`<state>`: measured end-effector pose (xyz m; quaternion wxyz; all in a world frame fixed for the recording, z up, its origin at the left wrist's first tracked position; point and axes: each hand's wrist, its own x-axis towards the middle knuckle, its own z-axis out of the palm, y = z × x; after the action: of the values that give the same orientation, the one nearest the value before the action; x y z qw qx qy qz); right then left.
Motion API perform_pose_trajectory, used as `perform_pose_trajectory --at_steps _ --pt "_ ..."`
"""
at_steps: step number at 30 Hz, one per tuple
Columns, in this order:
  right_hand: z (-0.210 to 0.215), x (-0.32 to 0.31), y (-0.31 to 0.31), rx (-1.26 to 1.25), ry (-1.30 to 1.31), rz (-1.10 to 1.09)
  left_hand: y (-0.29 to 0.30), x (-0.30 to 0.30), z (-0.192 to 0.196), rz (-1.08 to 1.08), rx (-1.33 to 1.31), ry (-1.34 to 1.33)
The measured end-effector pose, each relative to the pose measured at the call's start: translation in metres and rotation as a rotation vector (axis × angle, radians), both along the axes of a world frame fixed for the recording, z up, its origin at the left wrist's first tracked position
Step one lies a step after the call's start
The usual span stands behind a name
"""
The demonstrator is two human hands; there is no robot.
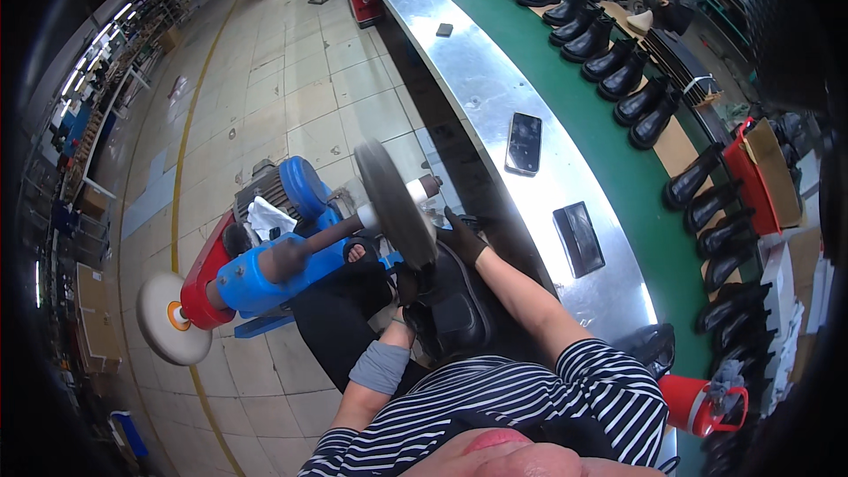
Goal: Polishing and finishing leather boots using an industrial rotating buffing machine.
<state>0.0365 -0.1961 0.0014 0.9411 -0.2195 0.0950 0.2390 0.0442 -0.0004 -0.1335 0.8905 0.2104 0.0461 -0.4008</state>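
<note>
dark-gloved left hand (pixel 406 287) and right hand (pixel 464 238), apparently holding a black boot (pixel 454 293) between them, just beside the blurred wheel (pixel 393 203) of a blue machine (pixel 265 274), phone (pixel 524 143) on metal counter (pixel 484 62), rows of boots (pixel 618 75) beyond

Dark wheel (pixel 395 203) blocks way forward-left; room between phone (pixel 524 143) and black case (pixel 579 238) on metal ledge (pixel 473 71).

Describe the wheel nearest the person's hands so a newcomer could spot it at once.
Find the blue-and-red machine on the tiled floor. Follow its brown shaft rightward to the wheel at that end. It is dark grey, unlike the cream wheel at the machine's left end.
</note>
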Motion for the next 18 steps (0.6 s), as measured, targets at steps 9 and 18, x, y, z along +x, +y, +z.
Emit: perform_pose_trajectory --at_steps 9,18 --pt "0.003 0.015 -0.001 0.247 0.001 -0.264 -0.001 0.018 -0.012 -0.098 -0.11 0.122" --pt "-0.08 0.075 0.038 -0.604 -0.046 -0.218 0.013 0.031 0.0 -0.243 -0.031 0.07"
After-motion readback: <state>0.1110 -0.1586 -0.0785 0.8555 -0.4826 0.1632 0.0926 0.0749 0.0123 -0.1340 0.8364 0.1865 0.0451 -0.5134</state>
